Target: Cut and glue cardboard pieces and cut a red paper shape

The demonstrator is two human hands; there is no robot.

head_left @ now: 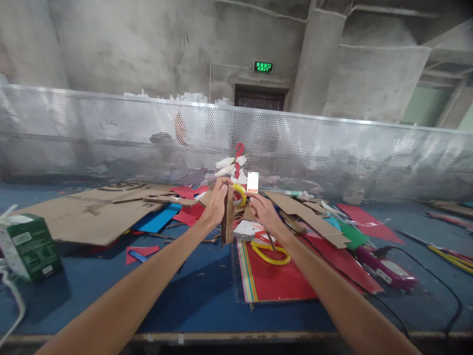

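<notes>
My left hand is closed around a narrow piece of corrugated cardboard, held upright on edge above the table. Just right of it shows a roll of yellow tape; whether a hand touches it I cannot tell. My right hand is closed, its fingertips near the tape roll. A thin dark stick-like thing sticks out below this hand and seems to be in its grip; its kind is unclear. Beneath the right wrist, a yellow ring-shaped thing lies on a pack of red sheets.
Flat cardboard covers the left, near a green box. Blue card and red scraps lie around. A phone stands behind the hands. On the right are a purple device and cables. A perforated metal screen stands behind.
</notes>
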